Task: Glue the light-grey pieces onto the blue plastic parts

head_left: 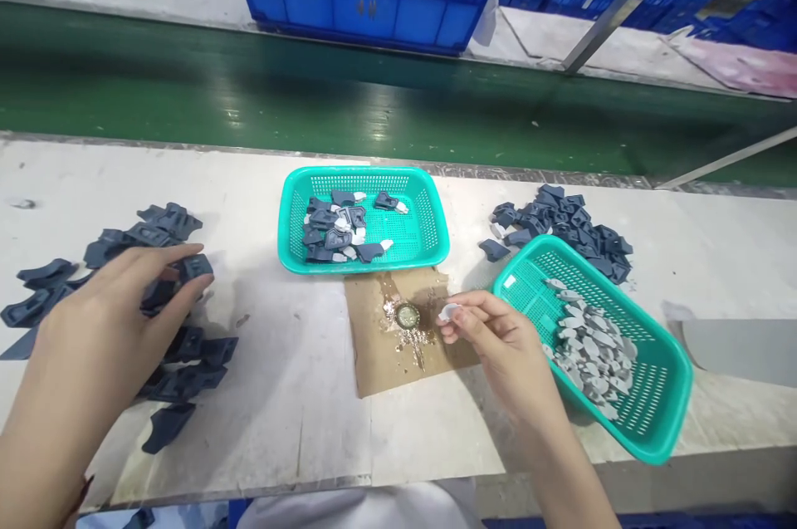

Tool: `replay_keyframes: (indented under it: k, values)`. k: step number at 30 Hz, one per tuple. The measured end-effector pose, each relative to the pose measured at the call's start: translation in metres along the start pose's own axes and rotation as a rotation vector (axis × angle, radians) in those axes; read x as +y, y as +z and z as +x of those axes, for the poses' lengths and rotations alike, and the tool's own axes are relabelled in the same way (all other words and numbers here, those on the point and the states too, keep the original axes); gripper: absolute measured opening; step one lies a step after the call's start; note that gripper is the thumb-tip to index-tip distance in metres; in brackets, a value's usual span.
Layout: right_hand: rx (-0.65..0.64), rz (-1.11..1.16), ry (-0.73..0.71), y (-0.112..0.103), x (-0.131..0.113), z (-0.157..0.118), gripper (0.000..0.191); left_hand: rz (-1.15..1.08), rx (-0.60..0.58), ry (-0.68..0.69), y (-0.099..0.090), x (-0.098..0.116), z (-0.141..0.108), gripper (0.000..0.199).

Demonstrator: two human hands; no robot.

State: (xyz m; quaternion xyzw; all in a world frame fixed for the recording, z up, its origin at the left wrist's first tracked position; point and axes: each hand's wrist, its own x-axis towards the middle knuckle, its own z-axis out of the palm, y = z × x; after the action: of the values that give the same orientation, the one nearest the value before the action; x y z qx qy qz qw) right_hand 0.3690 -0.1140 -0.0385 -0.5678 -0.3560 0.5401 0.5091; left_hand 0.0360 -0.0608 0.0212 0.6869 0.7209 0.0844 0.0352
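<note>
My left hand point(118, 313) is closed, thumb and fingers gripping a dark grey plastic part point(198, 266) above a loose pile of the same parts point(199, 371). Between the thumb and fingertips of my right hand point(498, 338) is a small light grey plastic piece point(449, 312). Just left of that hand, a small round cup of clear liquid point(408, 315) stands on a piece of brown cardboard point(374, 363), with wet drops spilled around it. A green basket point(676, 396) beside my right forearm holds many light grey pieces point(594, 346).
A second green basket point(286, 222) behind the cardboard holds dark parts joined with light pieces. Another dark pile point(560, 222) lies at the right. Beyond the white table point(261, 429) runs a green belt point(187, 89), with a large blue bin point(374, 10) across it and a metal post point(628, 2).
</note>
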Motion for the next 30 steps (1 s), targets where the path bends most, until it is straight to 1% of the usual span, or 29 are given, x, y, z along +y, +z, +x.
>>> replay_keyframes:
  k: [2, 4, 5, 7, 10, 12, 13, 17, 19, 21, 24, 27, 30]
  values:
    - [0.007, 0.004, -0.010, 0.003, 0.000, 0.001, 0.025, -0.320, -0.046, -0.068, 0.001, 0.006, -0.010, 0.031]
    - [0.000, 0.002, -0.012, 0.004, 0.001, 0.001, 0.025, -0.651, -0.144, -0.141, 0.006, 0.014, -0.020, 0.026]
    - [-0.006, -0.009, -0.016, 0.005, 0.001, 0.002, 0.024, -0.781, -0.202, -0.171, 0.010, 0.018, -0.025, 0.025]
    - [-0.016, -0.059, -0.036, 0.005, 0.002, 0.003, 0.022, -0.950, -0.318, -0.189, 0.021, 0.026, -0.032, 0.025]
    - [-0.027, -0.204, -0.085, 0.005, 0.004, 0.002, 0.015, -1.140, -0.520, -0.148, 0.039, 0.042, -0.041, 0.029]
    - [-0.035, -0.334, -0.150, 0.004, 0.006, 0.000, 0.011, -1.238, -0.618, -0.158, 0.048, 0.053, -0.047, 0.033]
    - [-0.045, -0.407, -0.190, 0.003, 0.007, -0.001, 0.011, -1.279, -0.641, -0.172, 0.052, 0.058, -0.050, 0.033]
    - [-0.122, -0.667, -0.330, 0.002, 0.008, -0.005, 0.018, -1.391, -0.656, -0.190, 0.063, 0.073, -0.062, 0.028]
    - [-0.157, -0.744, -0.402, 0.001, 0.008, -0.005, 0.017, -1.448, -0.701, -0.186, 0.067, 0.077, -0.067, 0.025]
    - [-0.195, -0.796, -0.484, 0.001, 0.009, -0.004, 0.014, -1.491, -0.725, -0.209, 0.068, 0.080, -0.070, 0.023]
    - [-0.232, -0.847, -0.574, 0.002, 0.011, -0.002, 0.015, -1.519, -0.703, -0.259, 0.067, 0.084, -0.072, 0.022]
    - [-0.256, -0.867, -0.612, 0.002, 0.013, 0.000, 0.016, -1.533, -0.713, -0.287, 0.066, 0.088, -0.071, 0.023]
    - [-0.266, -0.872, -0.615, 0.002, 0.013, 0.000, 0.017, -1.587, -0.741, -0.287, 0.068, 0.089, -0.071, 0.027]
